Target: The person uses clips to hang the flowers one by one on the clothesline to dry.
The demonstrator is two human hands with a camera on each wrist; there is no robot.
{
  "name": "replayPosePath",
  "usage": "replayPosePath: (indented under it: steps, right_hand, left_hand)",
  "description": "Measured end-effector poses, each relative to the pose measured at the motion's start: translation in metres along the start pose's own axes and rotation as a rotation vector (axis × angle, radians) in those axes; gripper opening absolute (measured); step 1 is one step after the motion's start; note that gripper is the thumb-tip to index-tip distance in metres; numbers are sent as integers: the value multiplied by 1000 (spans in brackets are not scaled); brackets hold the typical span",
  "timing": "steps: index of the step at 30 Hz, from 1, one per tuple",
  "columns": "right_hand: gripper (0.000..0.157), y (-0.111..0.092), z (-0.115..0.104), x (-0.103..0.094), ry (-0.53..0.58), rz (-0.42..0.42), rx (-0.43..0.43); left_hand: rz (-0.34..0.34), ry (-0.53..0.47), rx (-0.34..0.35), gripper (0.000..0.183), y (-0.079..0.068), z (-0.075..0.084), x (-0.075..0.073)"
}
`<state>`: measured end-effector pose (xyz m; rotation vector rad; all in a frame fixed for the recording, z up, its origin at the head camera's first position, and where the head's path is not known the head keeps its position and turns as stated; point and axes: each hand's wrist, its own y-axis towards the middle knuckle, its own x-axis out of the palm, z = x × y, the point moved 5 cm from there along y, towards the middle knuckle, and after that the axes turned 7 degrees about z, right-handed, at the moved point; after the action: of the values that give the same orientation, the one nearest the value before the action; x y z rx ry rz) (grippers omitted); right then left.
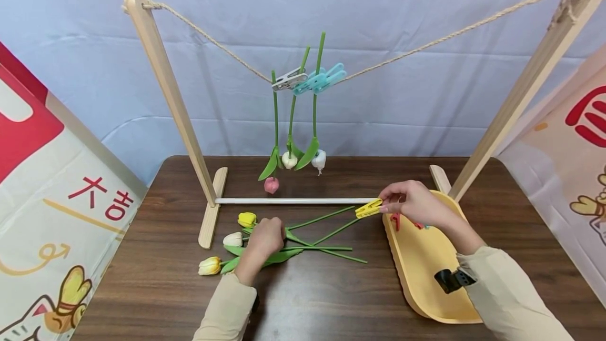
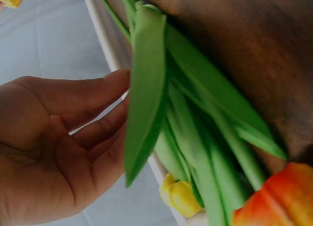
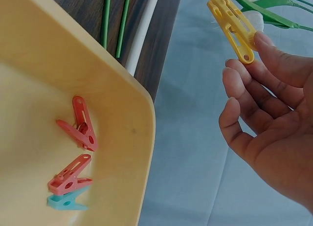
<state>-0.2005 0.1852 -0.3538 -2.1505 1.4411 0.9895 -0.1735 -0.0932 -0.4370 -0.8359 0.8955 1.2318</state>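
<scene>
My right hand [image 1: 414, 203] pinches a yellow clothespin [image 1: 368, 208] between thumb and fingers, just above the far left corner of a yellow tray [image 1: 402, 270]. Over the tulips lying on the table, my left hand [image 1: 266, 237] has its thumb and fingers closed at a green tulip stem. A leaf [image 2: 146, 89] hides the fingertips in the left wrist view. Heads of the lying tulips point left: a yellow tulip [image 1: 247, 219], a white tulip [image 1: 233, 239] and a yellow-and-white tulip [image 1: 210, 266]. Their green stems cross toward the right.
A rope [image 1: 454, 33] sags between two wooden posts [image 1: 165, 88]. A grey clothespin [image 1: 290, 80] and blue clothespins [image 1: 330, 79] hold three upside-down tulips there, one with a pink head [image 1: 271, 185]. A white rod [image 1: 293, 201] joins the posts low down. Red clothespins [image 3: 84, 125] lie in the tray.
</scene>
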Motion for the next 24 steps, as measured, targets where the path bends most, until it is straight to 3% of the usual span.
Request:
replayPosePath:
  steps: [6,14,24]
  right_hand:
    - [15,0,0,0,15,-6,1]
    - [14,-1,2,1,26,-14,7]
    - [15,-2,4,1,40,-10,12]
  left_hand:
    - [19,30,-10,35,1,-3,10]
    - [10,32,-67,31,2,-4,10]
    - [32,25,-31,25,0,-23,-19]
